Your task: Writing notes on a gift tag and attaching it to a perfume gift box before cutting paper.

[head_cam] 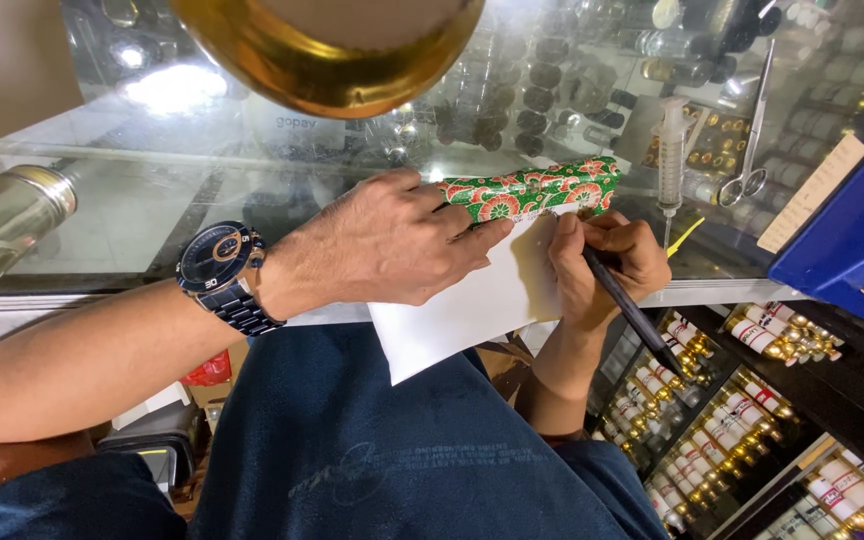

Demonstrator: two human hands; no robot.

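Taking the white paper [472, 300] as the landmark: left of it the glass countertop [132, 215] is lying open — broad room for a hand. Right of it a syringe [671, 150], scissors [752, 150] and a blue box [847, 225] are crowding the way. Beyond it a gold-rimmed vessel [327, 55] is hanging overhead, probably narrowing any reach. Far left a metal cylinder [2, 225] is jutting in — and below right, bottle racks [742, 410] are blocking.
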